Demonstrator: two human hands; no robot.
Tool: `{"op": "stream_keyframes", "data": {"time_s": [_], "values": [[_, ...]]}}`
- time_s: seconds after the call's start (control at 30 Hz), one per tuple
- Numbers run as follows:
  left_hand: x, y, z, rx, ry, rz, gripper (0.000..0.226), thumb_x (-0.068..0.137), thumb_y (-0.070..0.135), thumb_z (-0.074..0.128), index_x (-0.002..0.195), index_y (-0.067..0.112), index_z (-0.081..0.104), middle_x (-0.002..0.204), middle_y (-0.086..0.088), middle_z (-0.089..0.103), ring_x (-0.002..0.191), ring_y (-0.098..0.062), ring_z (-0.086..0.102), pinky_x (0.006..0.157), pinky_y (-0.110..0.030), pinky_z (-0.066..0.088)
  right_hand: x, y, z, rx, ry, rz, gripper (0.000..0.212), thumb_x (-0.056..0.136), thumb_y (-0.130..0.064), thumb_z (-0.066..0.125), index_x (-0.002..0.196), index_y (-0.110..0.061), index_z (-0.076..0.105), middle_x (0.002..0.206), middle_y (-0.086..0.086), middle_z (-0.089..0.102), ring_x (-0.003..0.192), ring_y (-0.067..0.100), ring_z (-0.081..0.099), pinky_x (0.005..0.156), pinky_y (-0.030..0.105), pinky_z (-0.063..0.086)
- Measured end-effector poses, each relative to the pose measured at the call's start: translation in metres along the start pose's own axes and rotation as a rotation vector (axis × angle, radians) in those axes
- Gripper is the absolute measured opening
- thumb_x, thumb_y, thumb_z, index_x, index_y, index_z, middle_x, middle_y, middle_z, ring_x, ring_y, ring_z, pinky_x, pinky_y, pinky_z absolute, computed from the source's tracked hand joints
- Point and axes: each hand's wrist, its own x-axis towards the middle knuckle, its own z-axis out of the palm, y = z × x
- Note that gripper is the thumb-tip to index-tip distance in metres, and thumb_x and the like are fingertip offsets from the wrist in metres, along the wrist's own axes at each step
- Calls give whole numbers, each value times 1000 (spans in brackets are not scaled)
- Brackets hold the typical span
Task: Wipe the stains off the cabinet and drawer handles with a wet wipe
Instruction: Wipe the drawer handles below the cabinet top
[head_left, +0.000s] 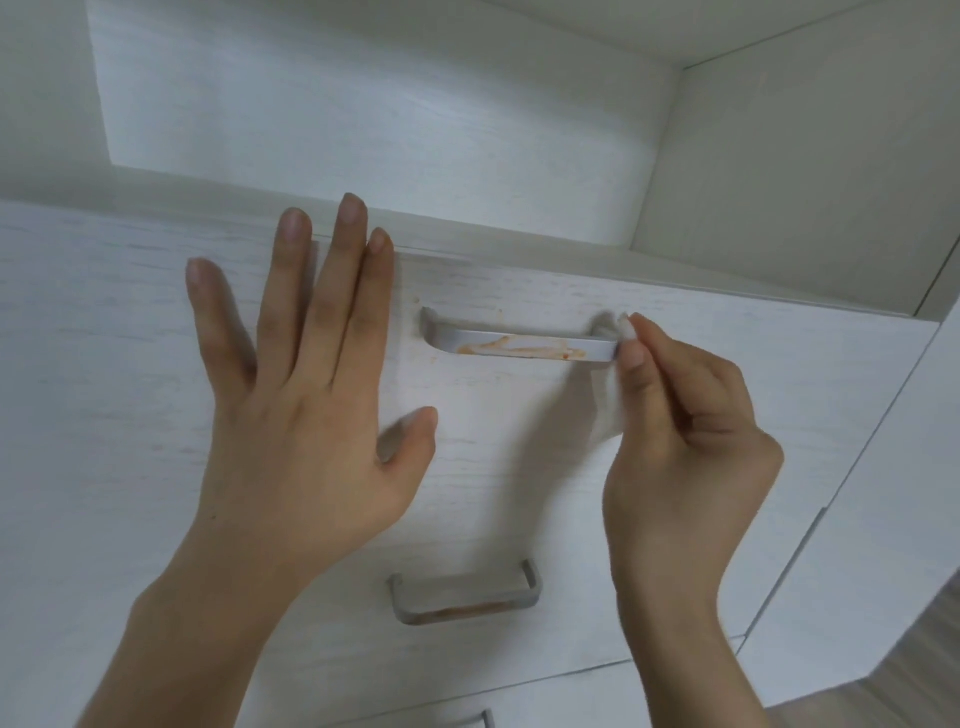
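A silver bar handle (519, 347) on the top white drawer front (701, 395) carries orange smears along its face. My right hand (685, 431) pinches a white wet wipe (615, 395) and presses it against the handle's right end. My left hand (301, 395) lies flat on the drawer front left of the handle, fingers spread, holding nothing. Below, a second silver handle (465, 597) shows an orange stain on its lower edge. A third handle (485, 719) peeks in at the bottom edge.
An open white shelf recess (389, 119) sits above the drawers, with a side panel (810, 171) on the right. Wood-look floor (924, 649) shows at the lower right beyond the cabinet's corner.
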Motion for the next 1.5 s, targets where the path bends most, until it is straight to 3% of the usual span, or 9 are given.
{"op": "stream_keyframes", "data": {"time_s": [0.13, 0.3, 0.53, 0.73, 0.93, 1.13, 1.33, 1.4, 1.5], "values": [[1, 1, 0, -5, -4, 0, 94, 73, 42, 57, 148, 0, 17, 157, -16, 12, 144, -34, 4, 113, -50, -14, -4, 1, -1, -50, 4, -87, 22, 87, -15, 63, 106, -24, 65, 90, -16, 58, 82, -8, 57, 72, 3, 40], [0, 1, -1, -2, -5, 4, 96, 72, 42, 59, 148, -1, 17, 156, -17, 13, 144, -35, 5, 113, -50, -14, 8, 0, -4, 121, -30, 92, 22, 90, -16, 62, 93, -37, 67, 99, -14, 69, 97, 0, 63, 79, 9, 45], [0, 1, 0, 6, -15, 3, 98, 72, 41, 60, 149, 0, 15, 157, -17, 11, 145, -35, 3, 112, -52, -15, 3, -2, -1, -115, -57, -186, 18, 90, -14, 59, 104, -19, 69, 95, -9, 61, 89, -12, 55, 76, 0, 38], [1, 0, -2, -4, -46, 5, 97, 73, 43, 55, 149, 0, 13, 158, -16, 8, 145, -33, 0, 112, -51, -16, 3, 1, -10, -252, -90, -325, 18, 92, -11, 57, 104, -14, 70, 97, -9, 58, 88, 1, 56, 73, 1, 38], [2, 2, -3, -19, -59, -5, 95, 73, 44, 51, 149, 2, 13, 158, -15, 8, 145, -30, -2, 112, -50, -17, -2, 7, -8, -76, 85, -191, 18, 93, -11, 57, 106, -19, 65, 101, -9, 61, 93, -12, 56, 81, 5, 41], [0, 0, -2, 11, -41, 6, 97, 71, 43, 55, 149, 1, 15, 157, -16, 11, 145, -34, 2, 112, -51, -15, -11, 6, 11, -170, 69, -381, 17, 89, -8, 62, 104, -7, 69, 102, 4, 65, 91, 19, 65, 82, 13, 49], [0, 0, -2, 12, -41, 9, 96, 72, 43, 55, 149, 1, 14, 158, -15, 9, 145, -33, 1, 112, -52, -14, -9, 6, 7, -182, 40, -407, 15, 91, -9, 61, 103, -12, 69, 101, -3, 63, 93, 10, 64, 81, 8, 44], [0, 1, -1, 2, -40, 6, 96, 73, 43, 55, 149, 1, 15, 158, -15, 9, 145, -33, 1, 112, -51, -15, -1, 6, 1, -82, 86, -276, 15, 93, -14, 58, 102, -21, 67, 100, -8, 64, 96, 1, 61, 84, 9, 42], [1, 0, -1, 0, -33, -1, 96, 72, 43, 55, 148, 1, 15, 157, -16, 11, 145, -33, 1, 112, -51, -15, 11, 3, -2, 90, 49, -79, 18, 94, -16, 56, 99, -31, 64, 100, -11, 66, 97, 3, 62, 82, 11, 43]]}}
